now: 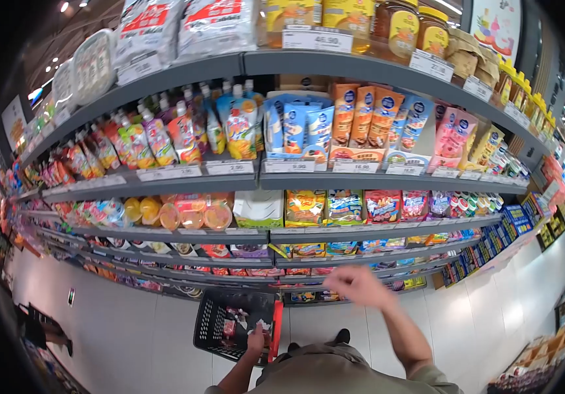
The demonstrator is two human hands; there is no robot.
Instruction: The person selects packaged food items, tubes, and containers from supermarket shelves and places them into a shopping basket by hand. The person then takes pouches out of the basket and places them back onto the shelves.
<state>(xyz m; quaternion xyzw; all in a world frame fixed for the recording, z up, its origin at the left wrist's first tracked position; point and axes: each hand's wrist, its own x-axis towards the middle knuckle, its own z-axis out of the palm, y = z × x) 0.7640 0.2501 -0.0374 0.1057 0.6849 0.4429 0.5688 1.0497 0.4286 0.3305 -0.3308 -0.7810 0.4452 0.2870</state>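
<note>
My left hand (255,339) is over the right part of a black shopping basket (205,328) with a red handle (278,322). Small red and white packets (230,327) lie inside. Something whitish shows just beyond my left fingers; whether they grip it cannot be made out. My right hand (356,286) is raised in front of the lower shelves, apart from the goods. Its fingers look bent inward, but motion blurs them and nothing held can be seen. Beyond it are rows of bagged sweets (382,205).
Shelves curve around ahead. Spouted pouches (239,128) fill the upper left, tubes in boxes (364,115) the upper right, and honey jars (397,26) the top. Blue boxes (517,218) stand right. Pale floor tiles (144,328) lie below; another person's leg (52,331) is at left.
</note>
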